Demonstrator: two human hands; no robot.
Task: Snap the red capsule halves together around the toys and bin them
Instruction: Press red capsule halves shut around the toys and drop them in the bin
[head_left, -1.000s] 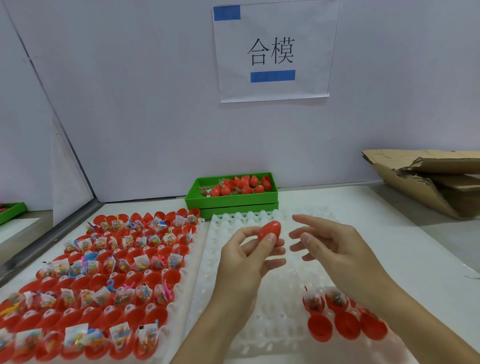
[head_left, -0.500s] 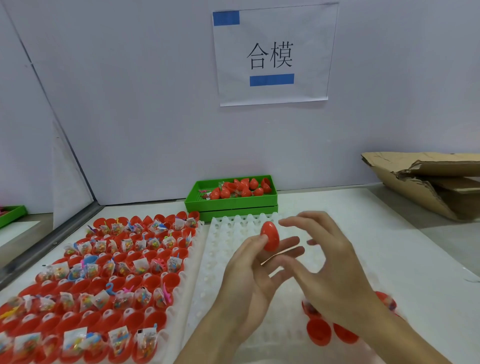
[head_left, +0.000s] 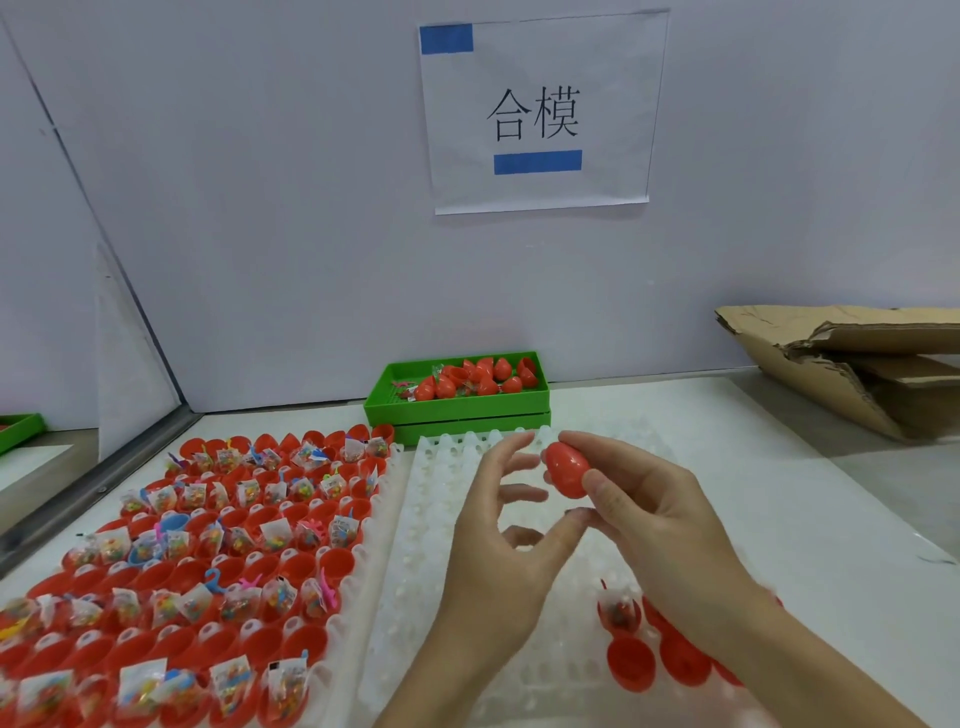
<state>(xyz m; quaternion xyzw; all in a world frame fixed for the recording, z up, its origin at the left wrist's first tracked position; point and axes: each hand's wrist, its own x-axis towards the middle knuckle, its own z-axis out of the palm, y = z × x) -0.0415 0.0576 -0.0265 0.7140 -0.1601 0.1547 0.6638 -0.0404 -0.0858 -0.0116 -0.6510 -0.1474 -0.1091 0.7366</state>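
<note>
- Right hand (head_left: 660, 519): fingers and thumb curled round a closed red capsule (head_left: 567, 470), held in the air above the far end of the white tray (head_left: 415, 571).
- Left hand (head_left: 498, 551): holds nothing, fingers loosely spread and slightly bent, fingertips just beside the capsule; whether they touch it cannot be told.
- White tray: mid-bench, mostly bare sockets; a few open red halves (head_left: 631, 662) sit at its near right corner, one with a bagged toy (head_left: 618, 613) in it.
- Full tray (head_left: 171, 561): left side of the bench, rows of red halves, many holding bagged toys.
- Green bin (head_left: 457, 410): far edge of the bench against the wall, holding closed capsules.
- Torn cardboard box (head_left: 841, 374): far right corner.
- Paper sign (head_left: 535, 111) on the wall above the bin.
</note>
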